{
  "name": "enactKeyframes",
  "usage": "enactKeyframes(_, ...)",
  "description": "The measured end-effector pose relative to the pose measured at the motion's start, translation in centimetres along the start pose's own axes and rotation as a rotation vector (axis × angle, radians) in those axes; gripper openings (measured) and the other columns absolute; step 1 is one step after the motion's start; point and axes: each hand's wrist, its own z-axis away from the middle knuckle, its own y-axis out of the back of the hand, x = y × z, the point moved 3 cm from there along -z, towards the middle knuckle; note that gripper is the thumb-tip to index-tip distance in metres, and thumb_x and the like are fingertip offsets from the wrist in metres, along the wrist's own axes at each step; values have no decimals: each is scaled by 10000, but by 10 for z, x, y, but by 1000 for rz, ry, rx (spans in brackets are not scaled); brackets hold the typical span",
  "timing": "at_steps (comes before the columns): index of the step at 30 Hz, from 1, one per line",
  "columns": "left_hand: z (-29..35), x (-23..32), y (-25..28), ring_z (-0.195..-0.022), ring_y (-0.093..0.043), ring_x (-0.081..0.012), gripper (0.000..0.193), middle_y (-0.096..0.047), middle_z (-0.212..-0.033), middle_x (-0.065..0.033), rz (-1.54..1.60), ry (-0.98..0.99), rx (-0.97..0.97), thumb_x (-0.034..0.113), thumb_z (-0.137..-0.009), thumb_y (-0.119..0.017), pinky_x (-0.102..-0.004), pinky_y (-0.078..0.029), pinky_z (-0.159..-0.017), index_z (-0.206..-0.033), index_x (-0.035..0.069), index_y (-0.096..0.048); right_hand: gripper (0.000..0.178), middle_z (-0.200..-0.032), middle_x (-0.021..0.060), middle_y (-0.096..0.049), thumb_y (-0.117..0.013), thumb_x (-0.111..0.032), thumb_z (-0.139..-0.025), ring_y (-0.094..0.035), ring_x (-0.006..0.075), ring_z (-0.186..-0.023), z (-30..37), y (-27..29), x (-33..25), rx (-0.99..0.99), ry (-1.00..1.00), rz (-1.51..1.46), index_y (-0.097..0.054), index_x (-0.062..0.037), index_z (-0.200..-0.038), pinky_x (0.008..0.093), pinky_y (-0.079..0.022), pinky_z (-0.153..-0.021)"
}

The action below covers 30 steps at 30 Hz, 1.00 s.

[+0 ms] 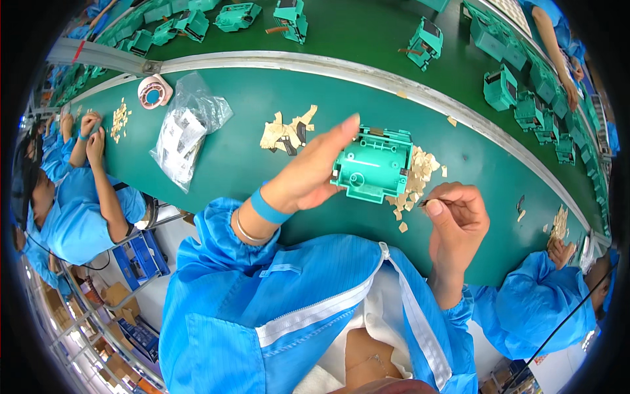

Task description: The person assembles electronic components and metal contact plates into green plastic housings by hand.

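My left hand (308, 167) grips a green plastic housing (374, 167) by its left side, thumb pointing up along the edge. Its open inside, with a small round boss, faces me above the green bench. To the right, my right hand (459, 213) pinches a small dark piece (425, 203) between thumb and fingertips, apart from the housing; its kind is too small to tell. Behind and right of the housing lies a heap of cream paper scraps (420, 172). Another pile of cream scraps (279, 133) with black strips lies left of it.
A clear plastic bag (187, 134) with white parts and a pink-white tape roll (154, 92) sit at the left. Beyond a metal rail (275, 60), a green belt carries several housings (423, 43). Co-workers in blue sit on the left (85, 210) and right (538, 305).
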Motion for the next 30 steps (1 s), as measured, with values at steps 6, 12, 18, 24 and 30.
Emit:
enactKeyframes(6, 15, -6, -12, -1062, -570, -210, 606, -578, -1157, -126, -155, -79, -128, -21, -718, -722, -346, -460, -919, -1247, -30, -428, 186, -817, 90, -625, -665, 93, -767, -607, 118, -716, 1, -2, -7, -1, -102, 32, -557, 26, -903, 216, -485, -623)
enactKeyframes(12, 16, -13, -11, -1033, -578, -182, 599, -573, -1139, -126, -268, -231, 13, -19, -699, -744, -322, -485, -880, -1205, -29, -424, 196, -798, 59, -622, -682, 83, -762, -585, 82, -710, 3, -7, -10, 0, -178, 98, -563, 19, -904, 193, -464, -630)
enactKeyframes(18, 22, -11, -17, -1034, -582, -198, 660, -582, -1137, -124, -381, -290, 65, -45, -691, -722, -340, -474, -899, -1263, -19, -394, 197, -793, 46, -614, -686, 79, -763, -568, 69, -710, 2, -9, -10, -3, -217, 142, -565, 14, -904, 186, -451, -635)
enactKeyframes(24, 22, -10, -21, -999, -593, -174, 628, -591, -1101, -120, -413, -318, 67, -12, -701, -747, -311, -495, -861, -1215, -18, -386, 203, -794, 48, -612, -689, 80, -759, -563, 71, -706, 1, -9, -9, -18, -243, 178, -562, 14, -903, 190, -453, -639)
enactKeyframes(30, 24, -8, -24, -980, -595, -152, 559, -593, -1066, -114, -468, -337, 79, -4, -705, -753, -293, -514, -824, -1140, -10, -401, 210, -798, 58, -612, -685, 89, -755, -578, 85, -726, 3, -10, -10, -17, -229, 206, -560, 26, -912, 204, -466, -653)
